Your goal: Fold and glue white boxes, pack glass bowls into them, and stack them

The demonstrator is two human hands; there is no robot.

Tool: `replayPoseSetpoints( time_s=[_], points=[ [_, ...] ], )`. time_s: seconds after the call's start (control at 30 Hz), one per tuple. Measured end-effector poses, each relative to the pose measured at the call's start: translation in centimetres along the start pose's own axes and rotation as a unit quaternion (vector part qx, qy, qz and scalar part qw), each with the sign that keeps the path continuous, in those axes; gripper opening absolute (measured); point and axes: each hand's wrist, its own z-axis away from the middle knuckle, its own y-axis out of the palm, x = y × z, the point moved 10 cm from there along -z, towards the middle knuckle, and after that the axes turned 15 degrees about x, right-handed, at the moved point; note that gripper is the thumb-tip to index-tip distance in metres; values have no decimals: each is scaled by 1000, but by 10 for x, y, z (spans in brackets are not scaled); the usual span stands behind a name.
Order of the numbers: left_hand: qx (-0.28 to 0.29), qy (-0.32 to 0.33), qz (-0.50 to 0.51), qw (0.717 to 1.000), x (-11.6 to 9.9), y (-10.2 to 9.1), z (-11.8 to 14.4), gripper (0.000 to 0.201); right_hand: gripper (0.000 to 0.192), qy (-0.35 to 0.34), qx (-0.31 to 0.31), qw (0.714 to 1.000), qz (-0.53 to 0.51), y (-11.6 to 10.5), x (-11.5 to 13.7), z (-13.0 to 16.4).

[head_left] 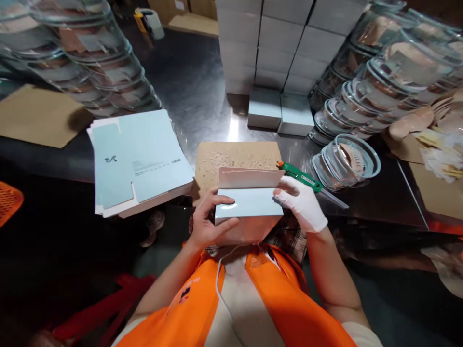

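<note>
A pale blue cardboard box (249, 203) is held close to my body, over the near edge of the table. One flap of it stands up on the far side. My bare left hand (213, 219) grips the box's left end, thumb and fingers on its faces. On the opposite end, my right hand (300, 202) in a white glove holds the corner with its fingers. A green glue gun (300, 176) with an orange tip lies just beyond the right hand. Behind the box is a brown cardboard sheet (235, 153) speckled with bits of residue.
Flat pale blue box blanks (148, 154) are stacked at the left. Closed boxes (264, 108) and a tall stack of boxes (282, 43) stand at the back. Glass containers (345, 161) are piled at the right, with more glass containers (97, 58) at far left.
</note>
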Motion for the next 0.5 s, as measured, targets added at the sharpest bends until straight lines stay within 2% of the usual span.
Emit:
replayPoseSetpoints(
  time_s=[0.07,0.17,0.2,0.27,0.3,0.33,0.4,0.43,0.5],
  points=[
    [-11,-19,0,1000,4,2,5,48,57,12,39,996,-75,22,-6,-10],
    [-64,-37,61,995,16,-1,9,60,60,-28,15,997,-70,16,-8,-14],
    [-78,-30,99,992,21,-2,8,69,64,-58,37,997,-40,17,-5,-13],
    [-88,-1,167,982,27,-4,3,83,77,-133,129,982,37,27,8,-8],
    [-85,17,187,979,29,-5,0,82,79,-170,176,966,78,35,15,-3],
    [-75,32,195,977,29,-6,-3,72,77,-205,209,949,119,42,22,3],
    [-51,47,185,980,29,-7,-6,42,57,-260,225,918,200,52,35,12],
    [-37,43,176,983,29,-7,-6,35,46,-285,224,902,235,58,41,16],
    [-21,22,162,986,30,-7,-5,40,36,-320,235,872,286,71,49,21]
  ],
)
